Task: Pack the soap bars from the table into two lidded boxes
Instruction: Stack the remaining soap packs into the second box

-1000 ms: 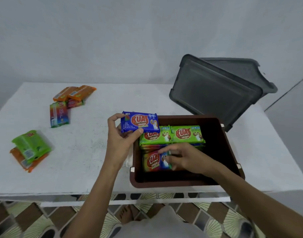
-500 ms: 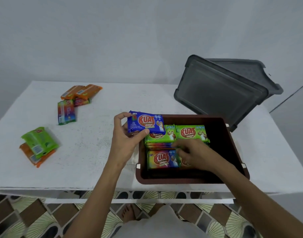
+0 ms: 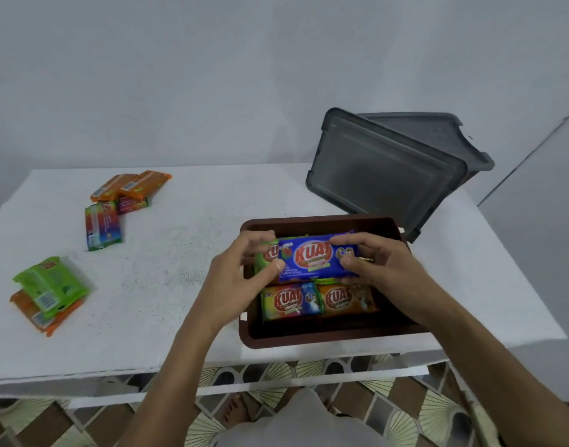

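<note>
A blue soap bar hangs over the back half of the open brown box. My left hand pinches its left end and my right hand pinches its right end. Under it lie green bars, mostly hidden. In the box's front row sit a rainbow bar and an orange bar. On the table's left lie loose bars: two orange ones, a rainbow one, and a green one stacked on an orange one.
A grey lid leans against a grey box behind the brown box, at the table's back right. The white table ends at a front edge just below the brown box. A patterned tiled floor shows beneath.
My left hand carried the blue bar rightward from the box's left rim to over the back row. My right hand left the front row and took the bar's right end.
</note>
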